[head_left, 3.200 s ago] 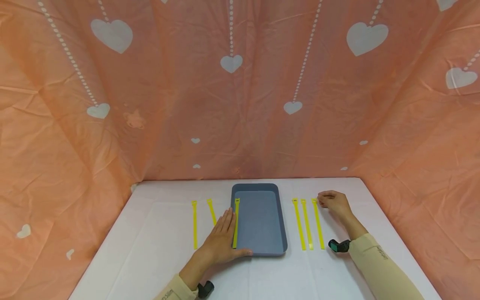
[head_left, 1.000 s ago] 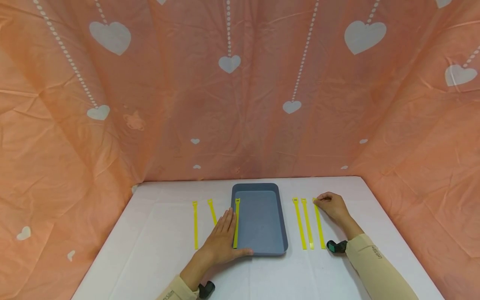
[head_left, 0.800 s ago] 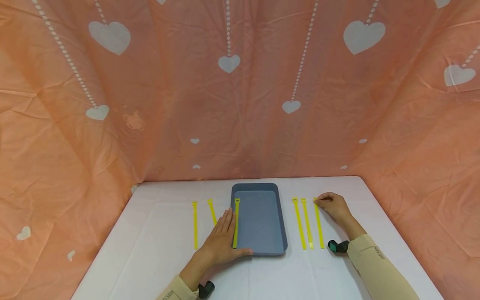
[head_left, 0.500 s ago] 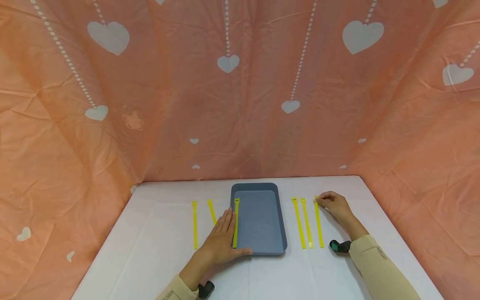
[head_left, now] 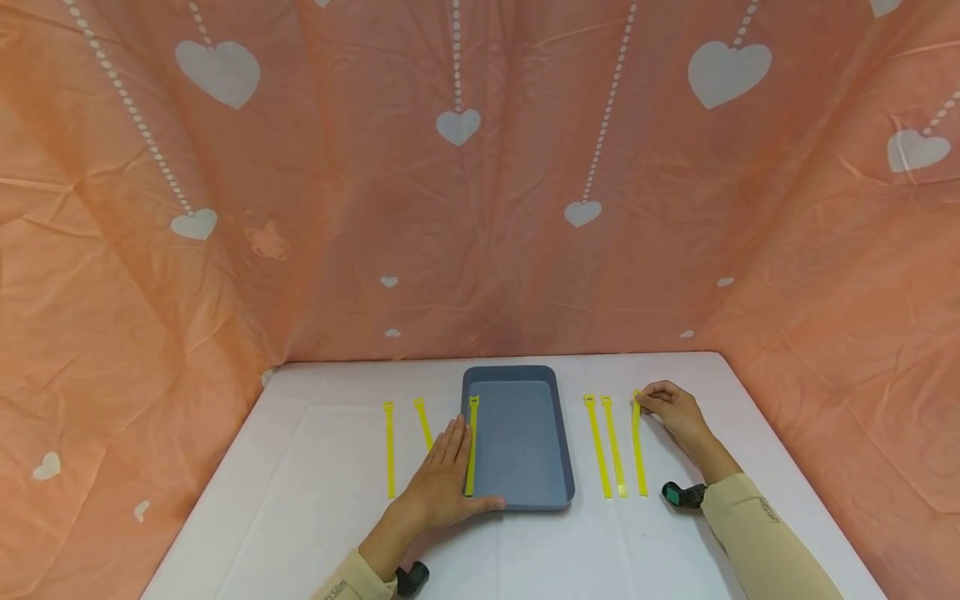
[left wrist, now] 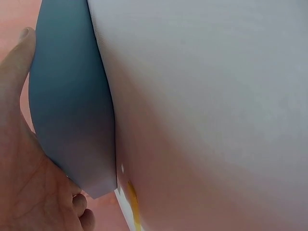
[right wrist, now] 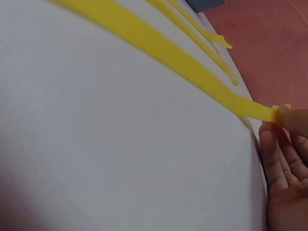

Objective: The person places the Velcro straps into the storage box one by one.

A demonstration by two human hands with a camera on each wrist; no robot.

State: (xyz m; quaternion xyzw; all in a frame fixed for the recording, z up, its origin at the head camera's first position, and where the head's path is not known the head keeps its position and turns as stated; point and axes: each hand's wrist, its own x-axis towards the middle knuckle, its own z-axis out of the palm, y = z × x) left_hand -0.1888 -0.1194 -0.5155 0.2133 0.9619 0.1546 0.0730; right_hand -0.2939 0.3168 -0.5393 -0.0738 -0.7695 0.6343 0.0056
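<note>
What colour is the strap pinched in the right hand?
Yellow; the strap shows best in the right wrist view.

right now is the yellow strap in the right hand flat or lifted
Lifted at the pinched end: there the yellow strap rises to the right hand, clear of the table. Other end: cannot tell.

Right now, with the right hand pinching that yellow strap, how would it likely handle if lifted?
Probably floppy: the strap bends near the end the right hand pinches. Likely light, as it looks thin and narrow. Being flat, it should hardly roll.
</note>
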